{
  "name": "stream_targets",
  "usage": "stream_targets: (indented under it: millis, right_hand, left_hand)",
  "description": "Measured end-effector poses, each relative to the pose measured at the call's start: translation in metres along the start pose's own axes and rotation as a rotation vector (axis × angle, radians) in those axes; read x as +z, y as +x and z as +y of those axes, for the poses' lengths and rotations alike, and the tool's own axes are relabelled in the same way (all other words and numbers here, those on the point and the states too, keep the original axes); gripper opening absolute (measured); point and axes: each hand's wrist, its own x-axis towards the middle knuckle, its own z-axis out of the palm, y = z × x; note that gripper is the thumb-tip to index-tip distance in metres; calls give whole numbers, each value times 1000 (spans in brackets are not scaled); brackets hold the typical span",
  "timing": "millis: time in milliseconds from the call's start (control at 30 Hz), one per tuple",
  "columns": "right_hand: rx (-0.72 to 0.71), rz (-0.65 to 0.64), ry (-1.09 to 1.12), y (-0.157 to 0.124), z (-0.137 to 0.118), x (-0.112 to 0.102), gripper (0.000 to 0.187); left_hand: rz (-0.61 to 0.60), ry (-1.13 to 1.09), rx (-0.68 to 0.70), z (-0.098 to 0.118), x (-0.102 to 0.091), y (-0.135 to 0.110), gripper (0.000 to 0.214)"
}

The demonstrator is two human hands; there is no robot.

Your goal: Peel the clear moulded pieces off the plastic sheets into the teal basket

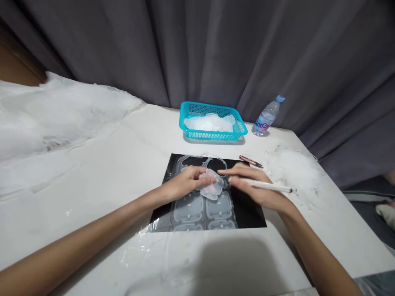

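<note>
My left hand (188, 181) pinches a small translucent plastic piece (212, 190) between thumb and fingers. Just to the right, my right hand (251, 183) grips a white pen-like tool (267, 186), its dark end pointing right; the end near the plastic is blurred. The index finger of that hand reaches toward the piece. Beneath both hands lies a black sheet (247, 213). A clear plastic sheet with moulded panel shapes (189, 207) rests over it and runs past its front edge.
Behind the hands stands a blue basket (212, 135) with whitish translucent pieces in it. A water bottle (267, 117) is at its right. A pink-and-black pen or knife (251, 161) lies by the black sheet. Plastic piles cover the left (55, 111) and right (296, 168) of the white table (148, 135).
</note>
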Motion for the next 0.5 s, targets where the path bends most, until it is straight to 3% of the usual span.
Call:
stream_targets:
  millis: [67, 133, 333, 433, 500]
  right_hand:
    - [-10, 219, -129, 3, 18, 0, 41]
    - [-20, 311, -217, 7, 33, 7, 43]
    - [38, 67, -173, 19, 43, 32, 35]
    - [94, 77, -75, 23, 40, 33, 27]
    - [111, 114, -20, 25, 41, 34, 25]
  left_hand:
    - [2, 7, -5, -2, 0, 1, 46]
    - [-1, -8, 5, -3, 0, 0, 46]
    - [-14, -21, 15, -2, -1, 1, 45]
    - [8, 47, 16, -3, -1, 2, 46]
    - [73, 172, 90, -4, 2, -1, 47]
